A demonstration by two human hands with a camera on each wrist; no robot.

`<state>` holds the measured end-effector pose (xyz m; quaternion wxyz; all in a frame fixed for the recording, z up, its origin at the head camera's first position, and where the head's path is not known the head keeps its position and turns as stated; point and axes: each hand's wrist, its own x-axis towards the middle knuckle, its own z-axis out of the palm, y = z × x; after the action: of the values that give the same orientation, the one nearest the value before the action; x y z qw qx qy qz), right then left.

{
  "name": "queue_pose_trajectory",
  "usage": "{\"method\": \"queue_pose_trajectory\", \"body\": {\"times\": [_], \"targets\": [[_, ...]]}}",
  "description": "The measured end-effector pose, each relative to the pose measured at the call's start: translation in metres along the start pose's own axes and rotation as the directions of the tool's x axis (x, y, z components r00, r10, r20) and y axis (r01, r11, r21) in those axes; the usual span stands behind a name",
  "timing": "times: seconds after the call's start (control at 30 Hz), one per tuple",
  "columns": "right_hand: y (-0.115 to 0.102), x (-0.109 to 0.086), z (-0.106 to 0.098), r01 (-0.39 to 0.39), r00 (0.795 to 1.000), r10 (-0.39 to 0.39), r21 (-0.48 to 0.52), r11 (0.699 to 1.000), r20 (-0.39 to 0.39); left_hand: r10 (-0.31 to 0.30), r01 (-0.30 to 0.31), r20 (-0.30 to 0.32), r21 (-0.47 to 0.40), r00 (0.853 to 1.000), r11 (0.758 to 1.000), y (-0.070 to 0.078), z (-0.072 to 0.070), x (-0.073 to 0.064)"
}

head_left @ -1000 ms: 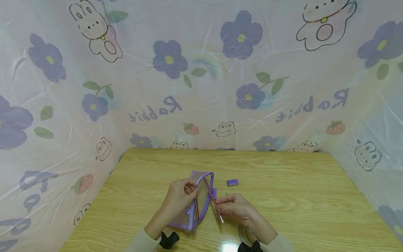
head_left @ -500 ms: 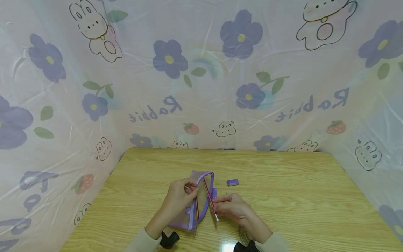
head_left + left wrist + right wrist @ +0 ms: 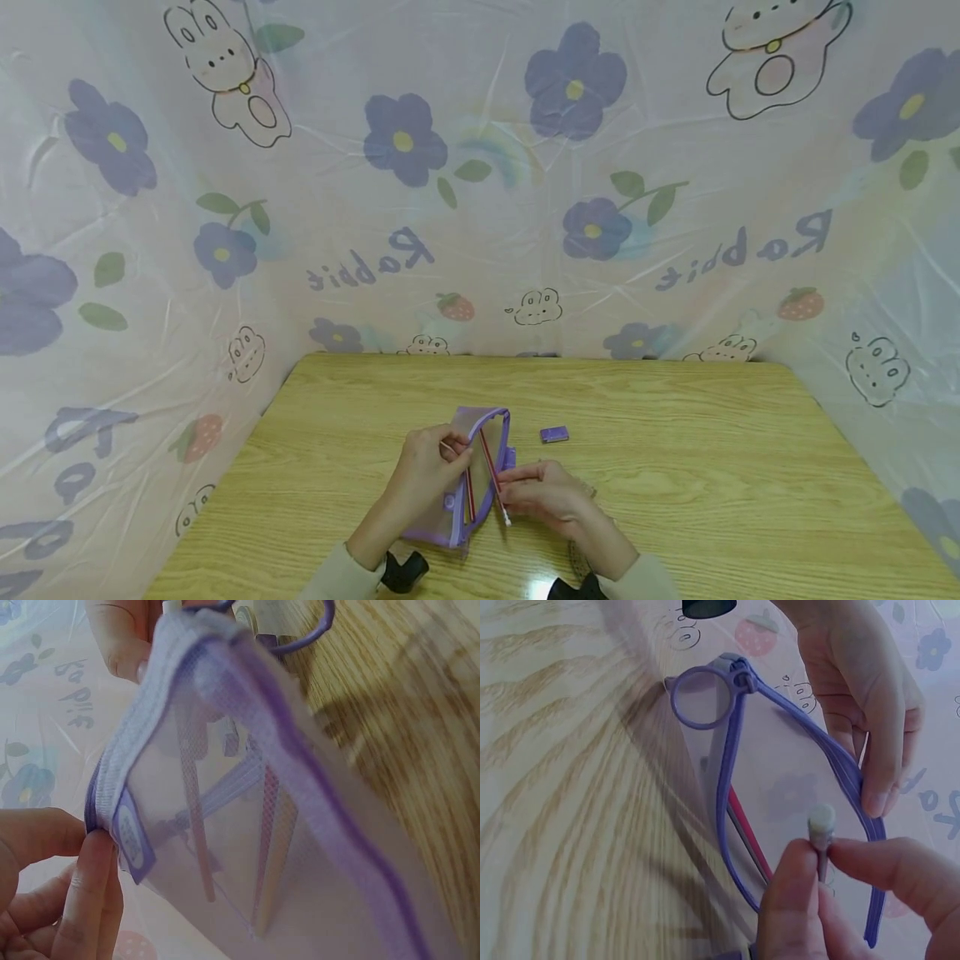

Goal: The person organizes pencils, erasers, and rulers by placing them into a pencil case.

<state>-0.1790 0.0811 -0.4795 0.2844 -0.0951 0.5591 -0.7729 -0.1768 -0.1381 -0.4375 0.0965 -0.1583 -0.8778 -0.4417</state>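
Note:
A see-through mesh pencil pouch [image 3: 474, 414] with purple edging lies slanted on the table, its zip opening spread wide. My left hand [image 3: 431, 462] pinches the zip edge between thumb and fingers, on the pouch's left side. Between the thumb and fingers of my right hand [image 3: 547, 496] is a red pencil [image 3: 491, 461], its white eraser end [image 3: 822, 817] toward me and its far end within the opening. Another red pencil [image 3: 470, 497] is inside the pouch. Through the mesh in the left wrist view, a pale stick [image 3: 274, 874] shows beside a red one.
A small purple block [image 3: 554, 434] lies beyond my right hand. A clear scale-marked ruler piece [image 3: 578, 565] sits partly hidden under my right forearm. A purple ring [image 3: 676, 705] hangs from the pouch's zip end. A patterned curtain surrounds the wooden table [image 3: 697, 467].
My right hand has moved left with the pencil, bringing it across the pouch's opening. My left hand and the pouch have stayed in place.

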Motion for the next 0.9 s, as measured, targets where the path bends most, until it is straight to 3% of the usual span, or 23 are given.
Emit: {"method": "queue_pose_trajectory", "body": {"times": [0.33, 0.47, 0.9], "targets": [[0.005, 0.005, 0.009, 0.009, 0.999, -0.007, 0.037, 0.999, -0.046, 0.022, -0.022, 0.003, -0.004, 1.000, 1.000, 0.000, 0.001, 0.000], [0.007, 0.007, 0.012, 0.017, 0.998, -0.014, 0.047, 0.999, -0.067, 0.004, -0.004, 0.015, -0.013, 1.000, 1.000, 0.000, 0.000, 0.000], [0.008, 0.012, 0.021, 0.019, 0.998, -0.017, 0.035, 0.999, -0.061, -0.013, 0.013, 0.023, -0.008, 1.000, 1.000, 0.002, -0.001, -0.001]]}}
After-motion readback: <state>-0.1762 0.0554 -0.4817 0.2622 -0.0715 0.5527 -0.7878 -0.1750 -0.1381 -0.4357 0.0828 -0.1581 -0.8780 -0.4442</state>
